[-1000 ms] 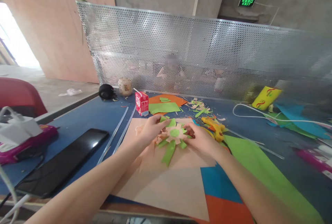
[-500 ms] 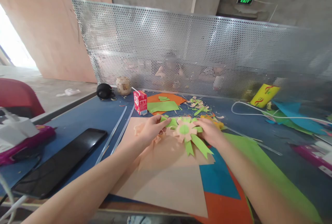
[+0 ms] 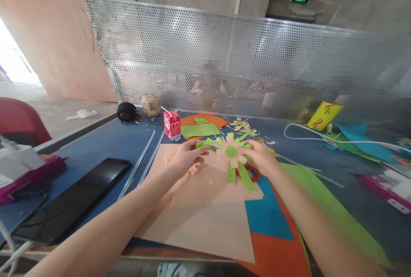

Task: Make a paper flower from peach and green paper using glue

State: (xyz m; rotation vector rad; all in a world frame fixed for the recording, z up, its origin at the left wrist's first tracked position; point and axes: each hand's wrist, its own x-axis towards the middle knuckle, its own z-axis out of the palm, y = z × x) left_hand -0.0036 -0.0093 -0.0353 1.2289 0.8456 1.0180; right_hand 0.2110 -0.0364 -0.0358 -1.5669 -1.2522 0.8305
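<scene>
A paper flower (image 3: 231, 155) with peach petals, a green round centre and green leaf strips is held up over the table between both hands. My left hand (image 3: 185, 158) pinches its left side, where green strips stick out. My right hand (image 3: 263, 158) grips its right side with curled fingers. Two long green strips hang down from the flower over a peach paper sheet (image 3: 205, 217). A red-handled pair of scissors (image 3: 253, 174) lies partly hidden under the flower and my right hand.
A red juice carton (image 3: 172, 125), orange and green sheets (image 3: 199, 129) and paper scraps lie behind. A black phone (image 3: 73, 200) sits left, a long green sheet (image 3: 324, 208) right. A perforated metal screen (image 3: 244, 63) closes the back, a person dimly behind it.
Both hands have lifted the flower off the peach sheet and turned it to the right; its long green strips now hang down to the right instead of the left.
</scene>
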